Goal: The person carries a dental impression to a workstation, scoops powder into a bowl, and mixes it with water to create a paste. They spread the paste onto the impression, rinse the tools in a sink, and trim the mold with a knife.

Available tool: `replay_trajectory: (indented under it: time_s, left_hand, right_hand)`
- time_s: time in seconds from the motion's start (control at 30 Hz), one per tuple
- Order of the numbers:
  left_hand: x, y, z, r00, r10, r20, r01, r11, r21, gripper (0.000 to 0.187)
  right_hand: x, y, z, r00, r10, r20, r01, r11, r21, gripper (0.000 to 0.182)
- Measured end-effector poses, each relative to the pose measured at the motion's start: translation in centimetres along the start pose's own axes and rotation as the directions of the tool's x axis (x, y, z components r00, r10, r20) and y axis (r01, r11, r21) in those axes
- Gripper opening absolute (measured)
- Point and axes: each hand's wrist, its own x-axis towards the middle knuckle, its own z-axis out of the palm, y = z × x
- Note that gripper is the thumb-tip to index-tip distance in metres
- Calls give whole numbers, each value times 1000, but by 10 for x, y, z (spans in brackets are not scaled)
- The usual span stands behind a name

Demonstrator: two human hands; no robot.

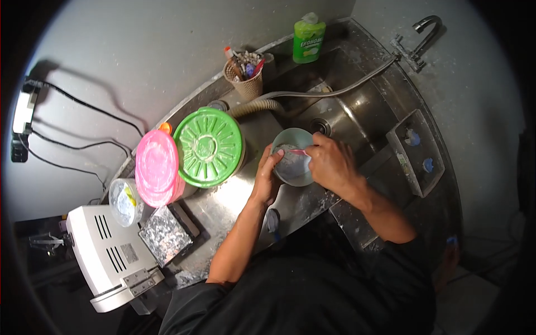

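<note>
In the head view, our left hand [268,177] holds a translucent bowl [290,136] above the metal table [212,207], near its front edge. Our right hand [334,167] has its fingers closed on a pink stick [297,151], which reaches into the bowl over whitish material [291,162]. A green-lidded tub [207,148] stands towards the back edge.

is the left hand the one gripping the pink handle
No, the right hand grips the pink handle over the bowl, while the left hand holds the bowl's side.
</note>
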Motion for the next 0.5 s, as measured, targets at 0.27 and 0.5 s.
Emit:
replay_trajectory:
  time_s: [0.27,0.5]
  left_hand:
    - [-36,-4,-27,993,-108,50,105,992,64,52]
    - [-61,-20,-37,998,-68,-5,68,998,-12,54]
  right_hand:
    - [-18,-16,1,983,-144,110,140,989,48,9]
    - [-47,-45,20,987,-102,123,86,988,129,13]
